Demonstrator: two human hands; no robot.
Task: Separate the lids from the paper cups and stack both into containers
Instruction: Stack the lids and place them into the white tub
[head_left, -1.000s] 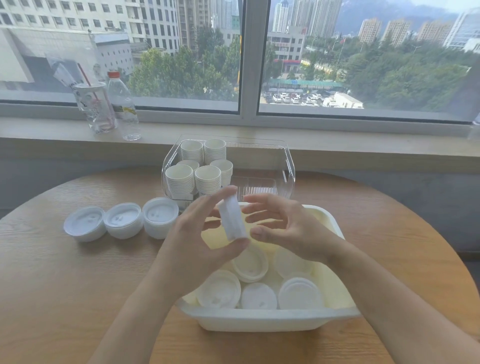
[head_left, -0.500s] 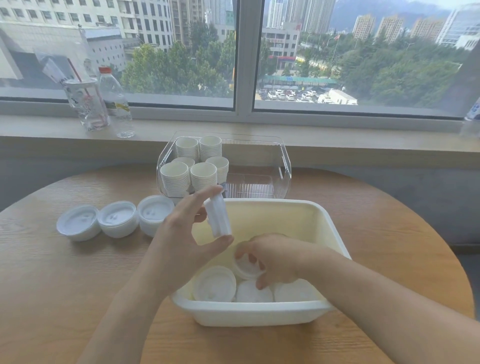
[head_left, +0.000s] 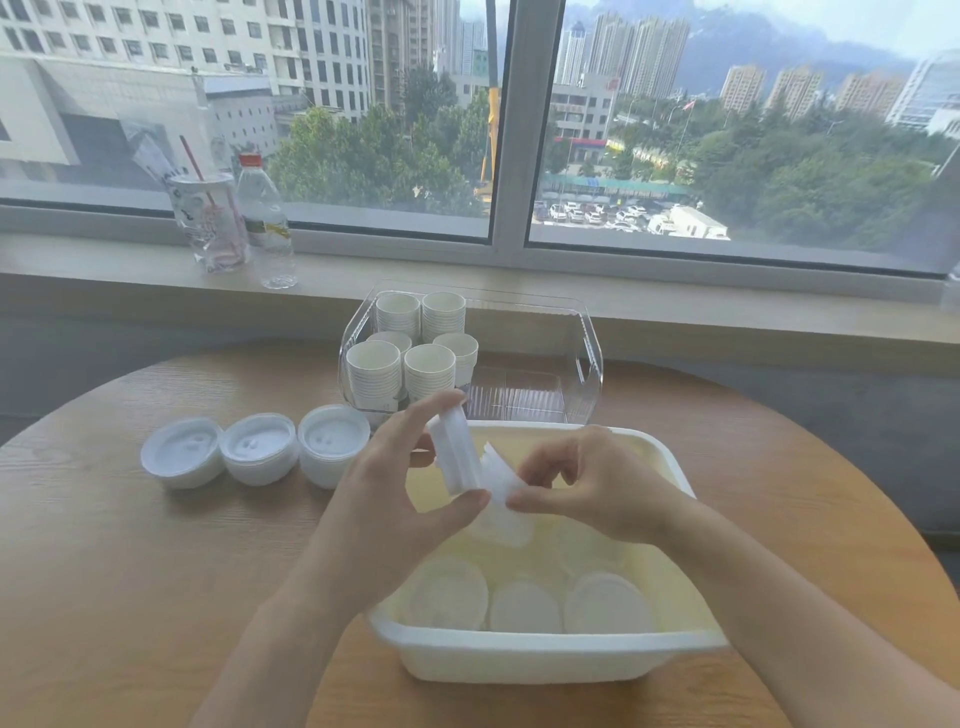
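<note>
left hand (head_left: 395, 499) pinching lids (head_left: 457, 452), cup (head_left: 501, 483) blurred

Left hand (head_left: 395, 499) is raised, thumb and forefinger pinching, palm turned inward. Right hand (head_left: 597, 483) is level with it, fingers curled, thumb and forefinger pinching. Both forearms are bare.

Desk (head_left: 104, 571): wood, visible grain, matt finish. White tub (head_left: 519, 662) on it: opaque plastic, smooth, faint sheen; crate (head_left: 589, 358) behind the tub: clear glossy plastic, holding matt white paper cups (head_left: 374, 371). Lid stacks (head_left: 257, 449) left of the tub: smooth white plastic.
</note>
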